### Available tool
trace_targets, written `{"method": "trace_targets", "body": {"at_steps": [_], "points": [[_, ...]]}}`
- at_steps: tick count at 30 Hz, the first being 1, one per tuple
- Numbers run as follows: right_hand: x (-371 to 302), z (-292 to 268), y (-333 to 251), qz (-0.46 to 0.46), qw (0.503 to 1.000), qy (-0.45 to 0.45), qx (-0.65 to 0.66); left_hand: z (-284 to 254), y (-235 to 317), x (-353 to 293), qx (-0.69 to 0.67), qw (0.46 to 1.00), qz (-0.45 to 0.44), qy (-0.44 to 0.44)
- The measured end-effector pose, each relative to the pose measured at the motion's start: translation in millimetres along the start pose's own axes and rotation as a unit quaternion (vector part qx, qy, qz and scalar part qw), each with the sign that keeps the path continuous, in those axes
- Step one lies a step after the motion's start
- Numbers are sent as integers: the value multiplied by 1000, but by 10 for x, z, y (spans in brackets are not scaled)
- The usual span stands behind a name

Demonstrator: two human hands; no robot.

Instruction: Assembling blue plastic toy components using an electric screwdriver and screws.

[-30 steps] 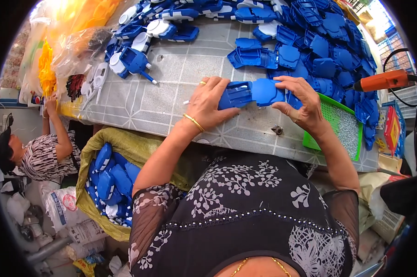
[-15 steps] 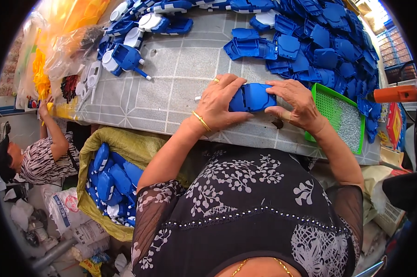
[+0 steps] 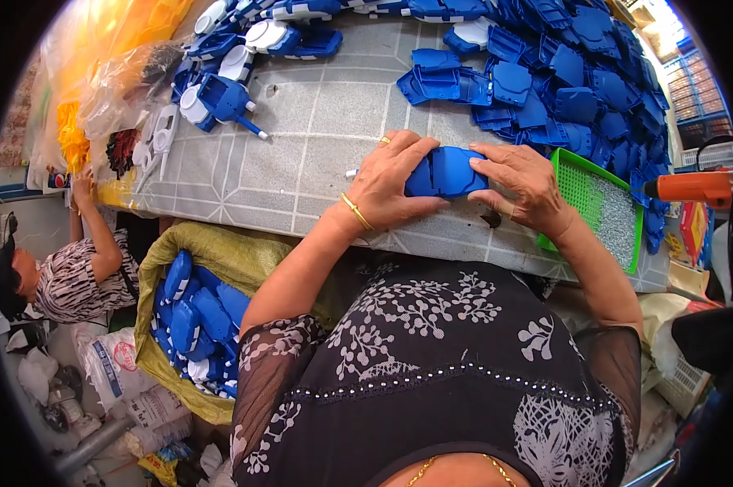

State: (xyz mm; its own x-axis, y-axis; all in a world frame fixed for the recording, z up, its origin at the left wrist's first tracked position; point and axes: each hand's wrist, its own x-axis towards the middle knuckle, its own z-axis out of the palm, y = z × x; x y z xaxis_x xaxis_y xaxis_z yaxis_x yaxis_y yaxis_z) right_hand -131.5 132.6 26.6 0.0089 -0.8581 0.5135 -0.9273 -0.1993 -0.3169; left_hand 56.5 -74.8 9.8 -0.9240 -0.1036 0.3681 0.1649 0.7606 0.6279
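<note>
Both of my hands press on a blue plastic toy shell [image 3: 447, 171] lying on the grey tiled tabletop [image 3: 318, 146]. My left hand [image 3: 391, 183] covers its left end, with a gold ring and a bangle showing. My right hand [image 3: 522, 185] grips its right end. A large heap of loose blue plastic shells [image 3: 577, 73] lies at the far right of the table. Assembled blue-and-white toy parts [image 3: 220, 89] lie at the far left.
A green tray of small screws [image 3: 601, 211] sits by my right wrist. An orange power screwdriver [image 3: 695, 187] hangs at the right. Below the table's left, a yellow-green sack [image 3: 212, 252] holds blue parts. Another person [image 3: 58, 276] crouches at the far left by plastic bags [image 3: 115, 89].
The blue shell parts were held apart, then brought together and drawn nearer the table's front edge. Both hands now clasp them closed.
</note>
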Motion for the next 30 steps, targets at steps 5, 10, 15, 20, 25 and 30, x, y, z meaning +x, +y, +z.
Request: {"method": "trace_targets", "body": {"at_steps": [5, 10, 15, 20, 25, 30], "points": [[23, 24, 12, 1, 1000, -4, 14, 2, 12, 1, 6, 1000, 4, -1], [-28, 49, 48, 27, 999, -23, 37, 22, 38, 38, 11, 1000, 8, -9], [-71, 56, 32, 51, 994, -44, 85, 66, 75, 58, 43, 999, 33, -6], [-176, -356, -142, 48, 998, 34, 11, 160, 138, 95, 63, 997, 52, 12], [-727, -1075, 195, 294, 791, 535, -37, 307, 309, 107, 58, 996, 66, -13], [-724, -1521, 760, 275, 812, 477, 196, 480, 440, 240, 46, 995, 81, -44]]}}
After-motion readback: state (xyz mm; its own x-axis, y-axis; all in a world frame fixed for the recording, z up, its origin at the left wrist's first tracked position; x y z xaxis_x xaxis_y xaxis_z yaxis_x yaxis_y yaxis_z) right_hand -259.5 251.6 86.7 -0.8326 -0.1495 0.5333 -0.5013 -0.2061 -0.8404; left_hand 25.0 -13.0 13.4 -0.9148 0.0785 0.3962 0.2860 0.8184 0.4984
